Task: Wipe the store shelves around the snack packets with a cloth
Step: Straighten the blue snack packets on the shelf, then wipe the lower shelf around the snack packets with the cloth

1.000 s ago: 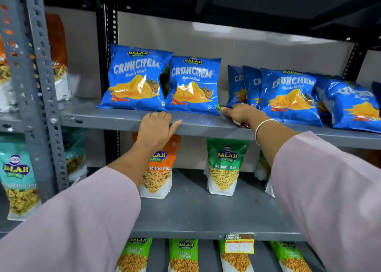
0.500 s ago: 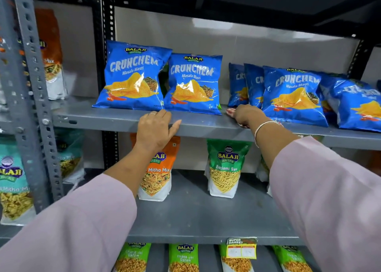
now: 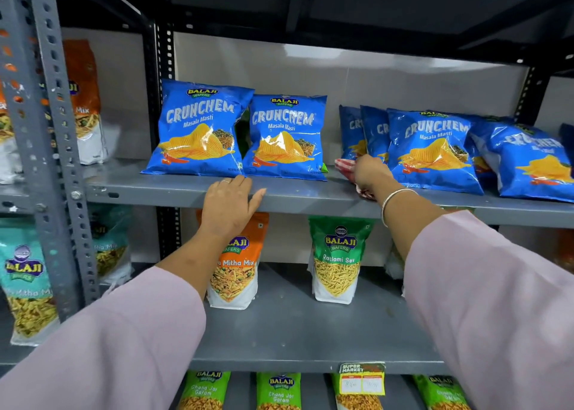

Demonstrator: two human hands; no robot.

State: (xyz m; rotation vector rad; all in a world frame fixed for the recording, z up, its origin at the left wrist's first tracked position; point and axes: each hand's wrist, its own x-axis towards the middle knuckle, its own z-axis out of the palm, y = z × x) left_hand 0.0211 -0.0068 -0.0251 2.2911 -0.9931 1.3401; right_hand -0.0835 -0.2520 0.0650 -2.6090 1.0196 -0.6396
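Observation:
A grey metal shelf carries blue Crunchem snack packets. Two packets stand at the left, and several more lean at the right. My right hand presses a red-and-white checked cloth onto the shelf in the gap between the two groups, touching the right-hand packets. My left hand rests flat on the shelf's front edge below the left packets, fingers apart and holding nothing.
The shelf below holds an orange Mitha Mix pouch and a green Ratlami Sev pouch. Green packets and a price tag sit lower down. A perforated upright post stands at the left, with more pouches beyond it.
My right hand has moved deeper into the gap between the packet groups, and the checked cloth now shows under it. My left hand stays on the shelf edge.

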